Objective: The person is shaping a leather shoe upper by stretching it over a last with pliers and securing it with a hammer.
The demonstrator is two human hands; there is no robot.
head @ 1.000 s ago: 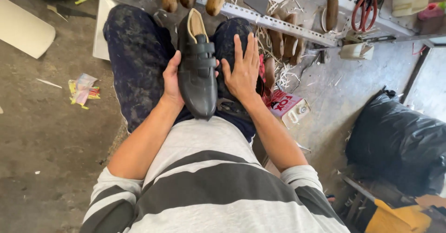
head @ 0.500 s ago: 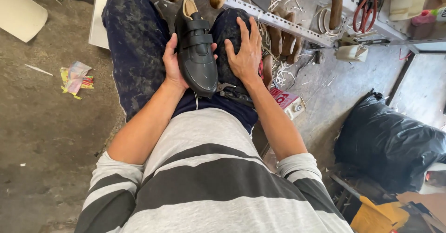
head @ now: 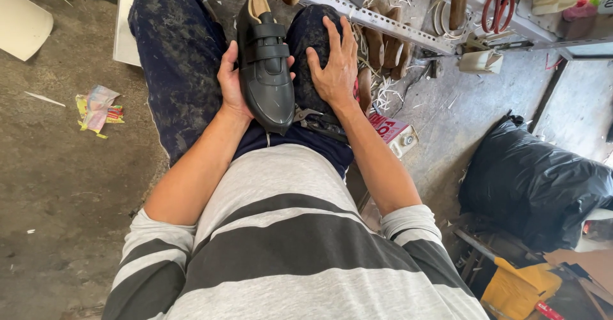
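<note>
A person sits and looks down at their lap. A black shoe (head: 265,71) with two straps lies between the knees, on top of the dark pants (head: 175,58). Its toe points back at the person's belly, and its tan inside shows at the far end.

The left hand (head: 231,81) holds the shoe from the left side. The palm cups the edge of the shoe, and the thumb presses on top near the straps. The other fingers are tucked under the shoe, so they cannot be seen. The left arm comes straight up from the striped shirt (head: 287,243), bent only a little at the wrist.

The right hand (head: 333,65) lies flat on the right knee, just beside the shoe. Its fingers are spread wide and point away from the body. It holds nothing. The thumb points toward the shoe and comes close to it, but whether it touches is hard to tell. The right arm runs slanted from the shoulder down to the knee.

Pliers (head: 316,119) rest on the lap under the right wrist, close to the toe of the shoe.

A metal rail (head: 383,21) runs past the knees. A black bag (head: 543,179) sits on the floor to the right. A crumpled wrapper (head: 97,108) lies on the floor to the left.
</note>
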